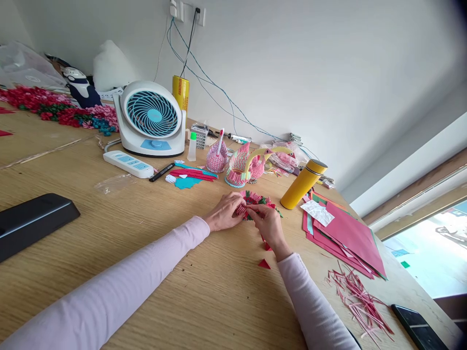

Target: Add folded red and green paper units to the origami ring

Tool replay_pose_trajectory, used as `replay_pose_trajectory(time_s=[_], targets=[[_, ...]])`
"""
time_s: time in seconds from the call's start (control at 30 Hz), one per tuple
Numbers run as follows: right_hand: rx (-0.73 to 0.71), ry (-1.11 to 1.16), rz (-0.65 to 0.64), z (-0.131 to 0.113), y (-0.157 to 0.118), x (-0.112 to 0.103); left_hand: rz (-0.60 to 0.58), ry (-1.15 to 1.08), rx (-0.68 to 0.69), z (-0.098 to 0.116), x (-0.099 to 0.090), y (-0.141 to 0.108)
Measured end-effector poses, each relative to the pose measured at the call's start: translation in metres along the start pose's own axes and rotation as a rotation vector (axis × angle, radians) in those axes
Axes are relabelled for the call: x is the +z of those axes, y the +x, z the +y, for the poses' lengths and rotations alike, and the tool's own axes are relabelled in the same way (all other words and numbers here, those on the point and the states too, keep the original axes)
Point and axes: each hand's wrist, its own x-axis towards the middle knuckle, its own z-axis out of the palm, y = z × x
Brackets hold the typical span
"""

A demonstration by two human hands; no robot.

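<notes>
The folded-paper piece [251, 196], pleated in pink, red and green, sits on the wooden table [219, 282] just left of the yellow flask [304, 184], a little nearer the person; the left hand [228, 212] holds its left side, the fingers curled in against the paper; the right hand [268, 223] comes in from the near side, between the piece and the near-left of the flask, its thumb and forefinger drawn narrow into a pinch at the near edge of the paper; I cannot tell what lies between those two tips; both arms wear pale lilac sleeves; a small red triangle [264, 264] lies on the near-left side of the flask, well apart from it; coloured paper sheets [350, 238] are stacked just to its right, with a crumpled white tissue [318, 212] on top; thin pink strips [359, 296] lie loose to its near right, and a dark phone [419, 328] lies farther that way; folded-paper swans [239, 163] stand to the far left of the flask; a white fan [153, 116] stands well to its left, towards the wall
</notes>
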Motion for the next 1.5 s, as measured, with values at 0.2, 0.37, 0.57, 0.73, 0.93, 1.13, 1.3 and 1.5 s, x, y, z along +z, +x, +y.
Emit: replay_pose_trajectory(time_s=[0.2,0.37,0.57,0.73,0.93,1.13,1.3,1.5], targets=[[0.037,-0.081,-0.019,0.0,0.001,-0.003,0.02,0.003,0.003,0.003,-0.002,0.0],[-0.023,-0.178,-0.073,0.002,0.001,-0.005,0.004,0.006,0.005,0.005,-0.002,0.0],[-0.022,-0.283,-0.109,0.003,0.0,-0.006,-0.007,0.004,-0.018,0.007,-0.004,0.0],[0.001,-0.216,-0.129,0.0,-0.001,-0.007,-0.008,-0.009,-0.002,0.006,-0.004,0.001],[-0.01,-0.176,-0.124,-0.001,-0.003,-0.008,-0.018,-0.022,-0.001,0.005,-0.005,0.001],[-0.036,-0.246,-0.13,0.003,-0.002,-0.007,-0.02,-0.021,-0.006,0.004,-0.004,0.002],[-0.045,-0.262,-0.137,0.003,-0.001,-0.009,-0.023,-0.014,0.004,0.004,-0.004,0.002],[-0.045,-0.376,-0.106,-0.002,0.009,-0.048,-0.048,-0.002,0.042,0.004,-0.006,0.0]])
